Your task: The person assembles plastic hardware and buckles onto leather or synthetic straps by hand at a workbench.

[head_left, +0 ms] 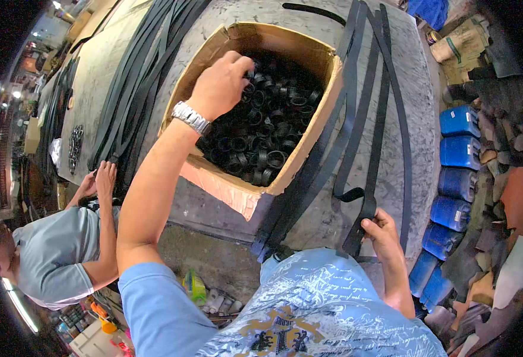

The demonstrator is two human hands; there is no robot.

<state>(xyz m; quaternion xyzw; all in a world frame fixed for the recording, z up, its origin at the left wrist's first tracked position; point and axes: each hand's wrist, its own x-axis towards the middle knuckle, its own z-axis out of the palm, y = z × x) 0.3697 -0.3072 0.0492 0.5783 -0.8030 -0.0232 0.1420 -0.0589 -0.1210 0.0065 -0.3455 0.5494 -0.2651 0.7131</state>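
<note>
My left hand (222,83), with a metal-band watch (191,118) at its wrist, reaches into an open cardboard box (214,172) on the table. Small black loops (267,128) fill the box in a heap. The fingers of this hand are curled at the heap's near-left part, and whatever they hold is hidden. My right hand (386,235) grips a black strap (368,208) between thumb and fingers near the table's front edge. The strap bends over in that hand. Several long black straps (380,89) lie beside the box on the right.
More black straps (136,65) are bundled left of the box on the grey table (425,131). A co-worker (65,250) bends over the table at left, hands on the straps. Blue jerrycans (454,152) stand in a row at right, beside scraps of sheet material (517,196).
</note>
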